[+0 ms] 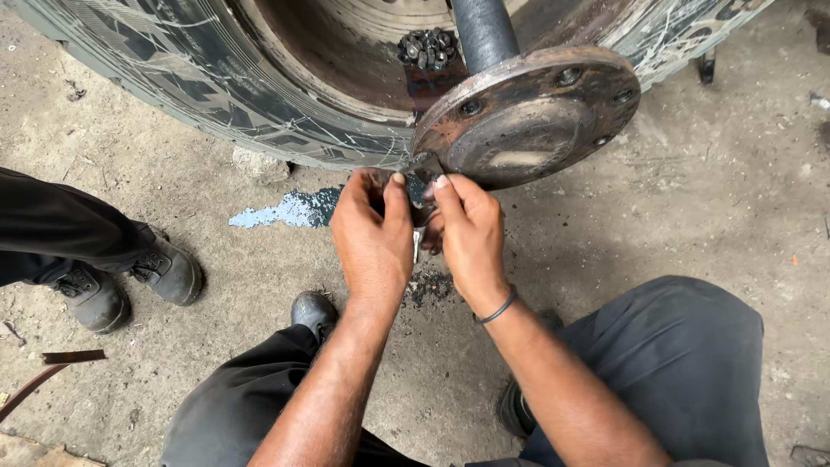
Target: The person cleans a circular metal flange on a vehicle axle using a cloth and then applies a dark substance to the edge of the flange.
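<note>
A rusty round axle flange (527, 117) with bolt holes sticks out on a dark shaft (484, 30) from a big truck wheel (259, 95). My left hand (373, 238) and my right hand (467, 233) meet just under the flange's lower left edge. Together they pinch a small dark metal piece (424, 169) against that edge. A thin shiny bit (417, 245) shows between my palms. What exactly each hand grips is partly hidden by my fingers. A dark band circles my right wrist.
Another person's black shoes (130, 281) and trouser legs stand at the left. A pale blue puddle (290, 209) lies under the tyre. A cluster of dark nuts (430, 47) sits inside the hub. A rusty strip (60, 359) lies at the far left. My knees fill the bottom.
</note>
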